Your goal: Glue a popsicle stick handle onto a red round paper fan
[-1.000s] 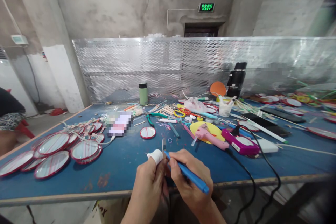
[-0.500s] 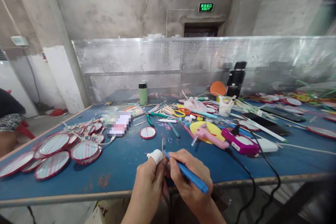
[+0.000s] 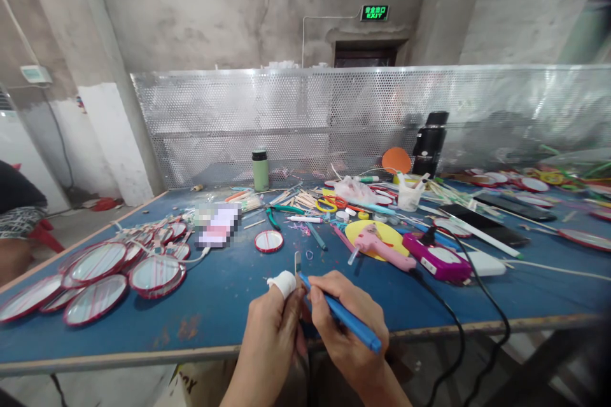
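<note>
Near the table's front edge, my left hand (image 3: pixel 272 324) pinches a small flat stick (image 3: pixel 298 262) with a rounded, pale end pointing up and away. White wrapping (image 3: pixel 285 282) covers my left thumb. My right hand (image 3: pixel 351 318) is closed around a blue pen (image 3: pixel 351 324). The pen's tip meets the side of the stick just above my left fingers; whether it presses on it I cannot tell. Beyond my hands lies a small round red-rimmed disc (image 3: pixel 268 241). To the right, a pink glue gun (image 3: pixel 382 248) rests on a yellow disc (image 3: pixel 394 233).
Red-rimmed discs (image 3: pixel 98 299) pile up at left, beside a phone (image 3: pixel 218 224) on a cable. Pliers (image 3: pixel 274 216), scissors (image 3: pixel 334 203) and loose sticks lie ahead. A purple power strip (image 3: pixel 436 257) with black cords sits right. A green bottle (image 3: pixel 260 172) stands behind; a person (image 3: pixel 19 210) sits at far left.
The blue pen's rear end has shifted very slightly right and down with my right hand. My left hand and the stick stay almost the same.
</note>
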A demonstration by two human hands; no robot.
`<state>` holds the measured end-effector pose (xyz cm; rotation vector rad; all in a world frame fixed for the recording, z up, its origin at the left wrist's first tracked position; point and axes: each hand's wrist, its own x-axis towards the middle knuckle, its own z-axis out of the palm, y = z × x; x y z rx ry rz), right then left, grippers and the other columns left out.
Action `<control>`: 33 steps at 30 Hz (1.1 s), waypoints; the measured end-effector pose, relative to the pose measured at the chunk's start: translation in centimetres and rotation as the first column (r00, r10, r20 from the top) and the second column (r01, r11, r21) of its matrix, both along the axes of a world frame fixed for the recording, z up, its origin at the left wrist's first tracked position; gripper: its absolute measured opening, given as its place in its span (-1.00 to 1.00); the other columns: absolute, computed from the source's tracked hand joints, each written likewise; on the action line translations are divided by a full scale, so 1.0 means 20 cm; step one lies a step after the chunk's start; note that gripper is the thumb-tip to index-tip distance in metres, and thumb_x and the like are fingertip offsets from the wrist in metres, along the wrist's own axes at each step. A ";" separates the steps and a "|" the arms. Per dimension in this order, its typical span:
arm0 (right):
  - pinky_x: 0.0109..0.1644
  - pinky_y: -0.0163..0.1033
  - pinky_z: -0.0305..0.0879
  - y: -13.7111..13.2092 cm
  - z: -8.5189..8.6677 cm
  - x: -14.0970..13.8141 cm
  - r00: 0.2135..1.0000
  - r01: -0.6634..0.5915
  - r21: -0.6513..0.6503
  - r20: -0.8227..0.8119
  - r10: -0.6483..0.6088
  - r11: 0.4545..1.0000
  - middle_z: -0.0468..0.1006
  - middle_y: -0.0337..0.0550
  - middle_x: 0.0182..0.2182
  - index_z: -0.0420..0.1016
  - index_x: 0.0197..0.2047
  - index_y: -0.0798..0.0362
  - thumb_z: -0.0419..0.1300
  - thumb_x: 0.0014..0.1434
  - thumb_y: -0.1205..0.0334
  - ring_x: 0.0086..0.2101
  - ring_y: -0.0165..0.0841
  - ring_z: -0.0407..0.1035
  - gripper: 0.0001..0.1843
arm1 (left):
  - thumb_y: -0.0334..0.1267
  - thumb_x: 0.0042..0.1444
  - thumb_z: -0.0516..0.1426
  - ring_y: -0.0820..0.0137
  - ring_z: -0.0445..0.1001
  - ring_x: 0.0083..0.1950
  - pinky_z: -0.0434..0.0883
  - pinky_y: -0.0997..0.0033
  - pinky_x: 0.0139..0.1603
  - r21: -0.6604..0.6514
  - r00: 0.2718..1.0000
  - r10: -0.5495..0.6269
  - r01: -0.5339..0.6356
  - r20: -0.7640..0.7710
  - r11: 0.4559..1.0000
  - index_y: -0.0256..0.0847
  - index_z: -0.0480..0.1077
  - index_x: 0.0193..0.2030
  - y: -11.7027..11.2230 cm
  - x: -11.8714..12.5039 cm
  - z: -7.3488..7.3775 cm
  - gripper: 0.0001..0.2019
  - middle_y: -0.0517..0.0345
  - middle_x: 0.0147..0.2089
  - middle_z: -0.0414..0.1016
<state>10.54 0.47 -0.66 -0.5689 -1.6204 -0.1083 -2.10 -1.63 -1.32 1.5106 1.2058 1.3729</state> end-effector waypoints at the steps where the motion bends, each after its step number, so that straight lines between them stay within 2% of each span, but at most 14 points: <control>1: -0.36 -0.33 0.41 0.00 0.00 0.00 1.000 -0.005 -0.001 0.003 0.005 1.000 0.61 -0.20 -0.42 0.50 -0.16 0.04 0.17 0.23 0.46 -0.44 -0.40 0.53 -0.83 | 0.01 0.28 0.06 0.53 0.21 -0.75 0.14 0.62 -0.70 -0.001 1.000 0.003 -0.003 -0.002 1.000 -0.15 0.29 -0.42 0.00 0.00 0.00 -0.67 0.36 -0.73 0.26; 10: -0.35 -0.35 0.40 0.00 0.00 0.00 1.000 -0.009 -0.013 0.007 0.009 1.000 0.59 -0.21 -0.44 0.51 -0.19 0.06 0.17 0.23 0.46 -0.46 -0.42 0.51 -0.85 | -0.05 0.29 0.04 0.53 0.23 -0.73 0.15 0.61 -0.66 0.020 1.000 0.014 -0.014 -0.019 1.000 -0.15 0.27 -0.43 0.00 0.00 0.00 -0.69 0.36 -0.72 0.25; 18: -0.35 -0.33 0.41 0.00 -0.01 0.00 0.999 0.032 0.008 0.010 -0.032 0.999 0.60 -0.20 -0.43 0.49 -0.17 0.04 0.17 0.24 0.45 -0.44 -0.39 0.53 -0.85 | -0.02 0.29 0.05 0.54 0.22 -0.74 0.13 0.61 -0.68 0.023 1.000 0.007 -0.007 -0.002 1.000 -0.15 0.29 -0.42 0.00 0.01 0.00 -0.68 0.36 -0.72 0.27; 33: -0.34 -0.34 0.38 0.00 0.00 0.00 1.000 0.016 -0.009 0.008 -0.016 1.000 0.57 -0.23 -0.45 0.50 -0.18 0.06 0.17 0.24 0.46 -0.46 -0.44 0.49 -0.85 | -0.03 0.30 0.04 0.52 0.26 -0.73 0.16 0.61 -0.67 0.015 0.999 0.011 -0.011 -0.032 1.000 -0.16 0.32 -0.39 0.00 0.00 0.00 -0.69 0.35 -0.72 0.27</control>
